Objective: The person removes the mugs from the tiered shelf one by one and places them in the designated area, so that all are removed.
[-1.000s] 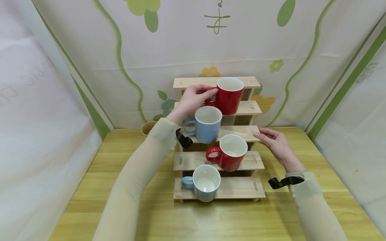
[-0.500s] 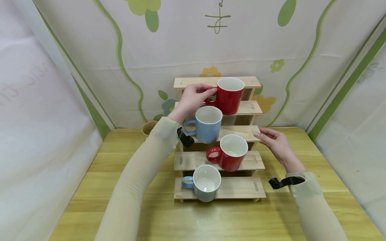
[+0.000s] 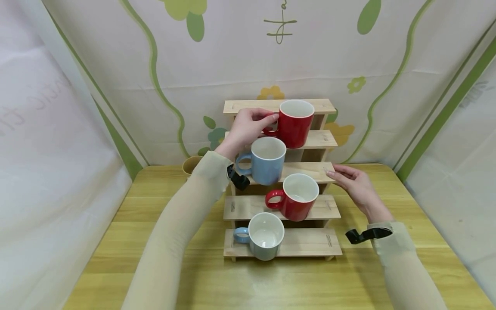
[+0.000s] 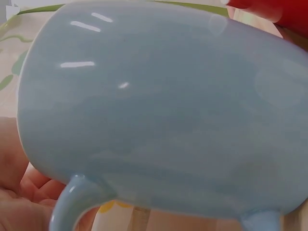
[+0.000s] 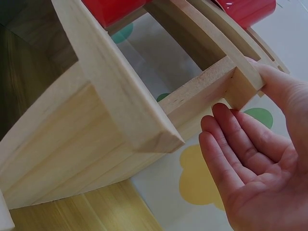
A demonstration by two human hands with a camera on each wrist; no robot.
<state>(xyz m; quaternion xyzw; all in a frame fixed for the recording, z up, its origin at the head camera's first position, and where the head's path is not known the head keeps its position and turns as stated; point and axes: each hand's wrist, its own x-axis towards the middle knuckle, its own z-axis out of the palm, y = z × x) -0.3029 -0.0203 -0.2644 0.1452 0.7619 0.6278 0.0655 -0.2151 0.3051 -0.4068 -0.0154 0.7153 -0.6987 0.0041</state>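
A stepped wooden rack (image 3: 310, 241) stands on the table with mugs on its boards. My left hand (image 3: 248, 127) pinches the handle of the upper red mug (image 3: 296, 125), which is upright at the second board from the top. In the left wrist view, a blue mug (image 4: 154, 110) fills most of the picture and partly hides that hand (image 4: 29, 192). The same blue mug (image 3: 267, 161) sits one board lower, under my left wrist. My right hand (image 3: 354, 185) holds the right end of the middle board, thumb on top; in the right wrist view, its fingers (image 5: 236, 144) extend below the board.
A second red mug (image 3: 298, 198) stands on the board below the blue one. On the lowest board is a pale blue-grey mug (image 3: 265, 237). Behind my left forearm, a tan cup (image 3: 191, 164) is partly hidden. Patterned white cloth (image 3: 217, 64) encloses the wooden table (image 3: 155, 206).
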